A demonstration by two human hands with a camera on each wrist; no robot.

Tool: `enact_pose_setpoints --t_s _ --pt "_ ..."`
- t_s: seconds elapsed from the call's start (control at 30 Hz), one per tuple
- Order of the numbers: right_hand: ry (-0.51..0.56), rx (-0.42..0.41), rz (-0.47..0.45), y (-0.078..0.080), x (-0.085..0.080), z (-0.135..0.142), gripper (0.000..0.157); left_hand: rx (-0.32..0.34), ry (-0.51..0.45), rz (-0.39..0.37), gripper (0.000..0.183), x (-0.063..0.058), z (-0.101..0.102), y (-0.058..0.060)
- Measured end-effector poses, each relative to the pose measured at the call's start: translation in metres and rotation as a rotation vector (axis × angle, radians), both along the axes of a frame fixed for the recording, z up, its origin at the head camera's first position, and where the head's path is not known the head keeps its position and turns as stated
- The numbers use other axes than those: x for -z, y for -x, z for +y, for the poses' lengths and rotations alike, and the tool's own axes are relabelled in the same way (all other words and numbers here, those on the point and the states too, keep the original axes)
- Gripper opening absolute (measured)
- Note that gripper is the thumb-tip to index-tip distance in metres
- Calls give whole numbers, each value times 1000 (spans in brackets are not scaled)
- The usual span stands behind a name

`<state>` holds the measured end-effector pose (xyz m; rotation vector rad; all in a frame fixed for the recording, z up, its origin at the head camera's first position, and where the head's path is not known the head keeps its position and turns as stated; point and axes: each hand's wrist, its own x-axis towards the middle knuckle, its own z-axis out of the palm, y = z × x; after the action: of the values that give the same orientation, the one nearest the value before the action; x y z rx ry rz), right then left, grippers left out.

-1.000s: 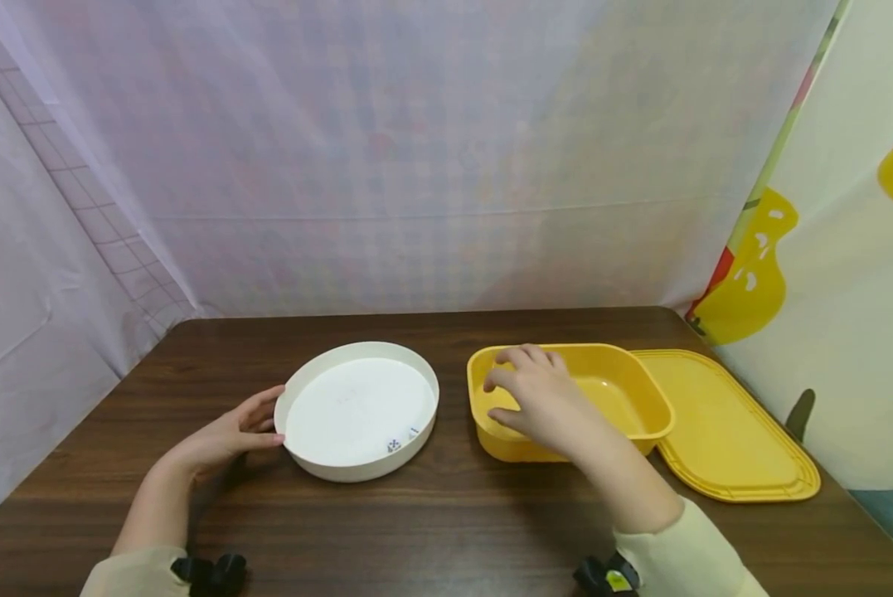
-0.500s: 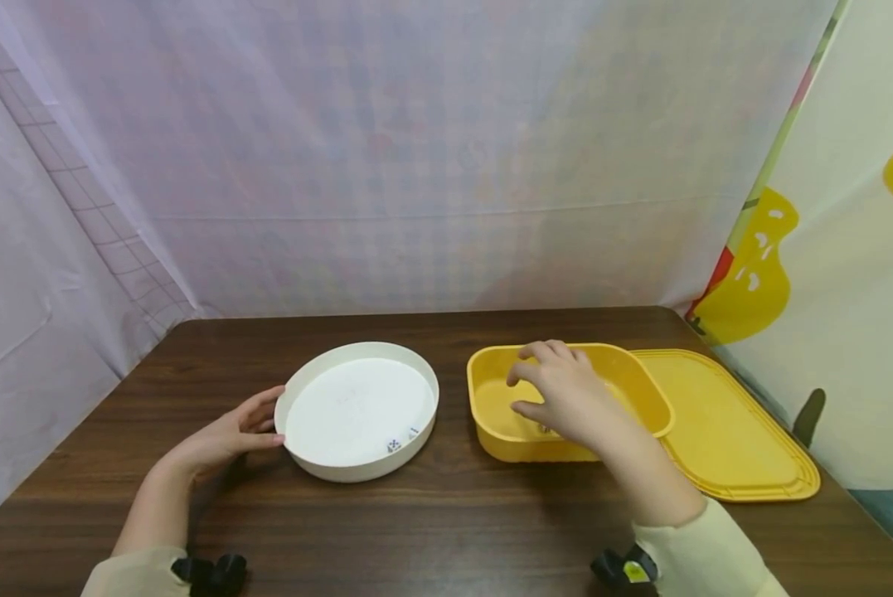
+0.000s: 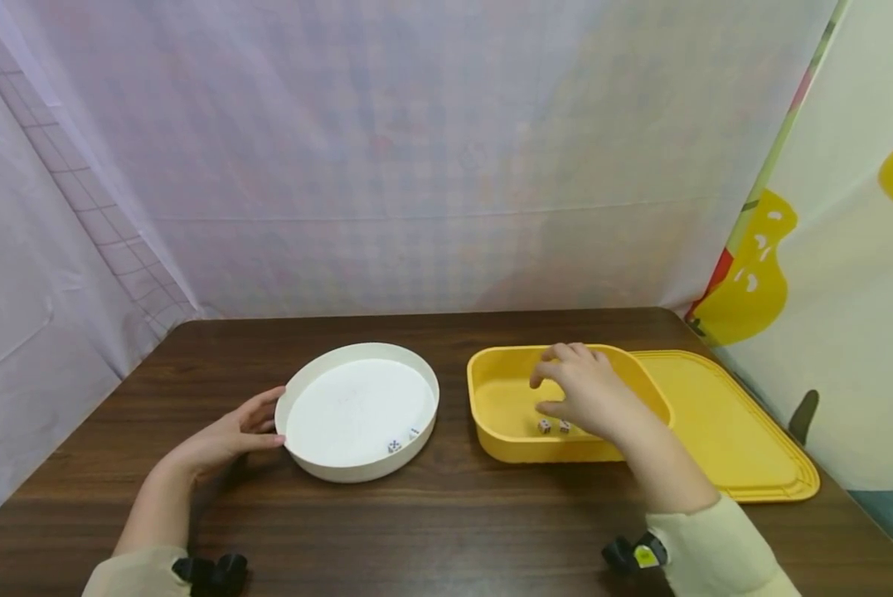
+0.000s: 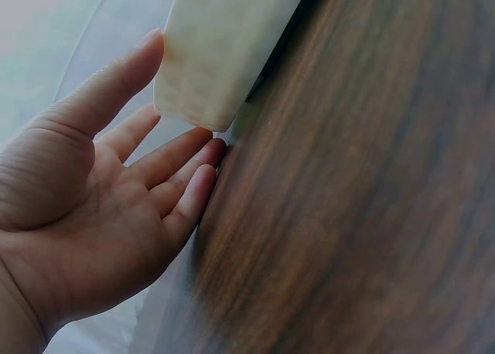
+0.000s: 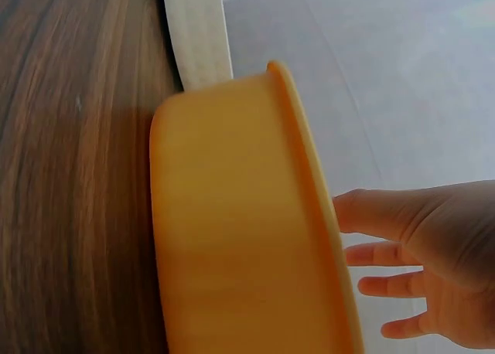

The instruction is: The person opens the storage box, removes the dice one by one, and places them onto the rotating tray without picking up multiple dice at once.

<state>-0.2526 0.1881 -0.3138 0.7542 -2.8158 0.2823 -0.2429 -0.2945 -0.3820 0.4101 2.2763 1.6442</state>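
Observation:
In the head view a round white tray point(image 3: 349, 402) rests on the table, with two white dice point(image 3: 394, 446) inside near its front right rim. My left hand point(image 3: 222, 435) touches the tray's left side with extended fingers and thumb; the left wrist view shows the fingertips against the tray's wall point(image 4: 220, 52). To the right stands a yellow rectangular tub point(image 3: 528, 450). Over it hovers my right hand point(image 3: 584, 394), fingers spread and slightly bent, nothing between them. Two small dice point(image 3: 544, 426) lie in the tub below the thumb. In the right wrist view the tub's wall point(image 5: 240, 215) partly hides the fingertips.
A flat yellow lid point(image 3: 737, 431) lies right of the tub, partly behind it. The dark wooden table point(image 3: 386, 531) runs back to a pale curtain point(image 3: 416, 166). A patterned cloth point(image 3: 849, 332) hangs along the right side.
My right hand has moved right above the tub, and two dice inside it have come into view. The left hand stays at the white tray.

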Motion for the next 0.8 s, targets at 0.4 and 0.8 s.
enact_pose_setpoints --t_s 0.4,0.8 --pt "-31 -5 -63 5 8 9 20 1 9 5 86 0 0 0" --pt "-49 -7 -76 9 18 9 20 -4 2 -5 86 0 0 0"
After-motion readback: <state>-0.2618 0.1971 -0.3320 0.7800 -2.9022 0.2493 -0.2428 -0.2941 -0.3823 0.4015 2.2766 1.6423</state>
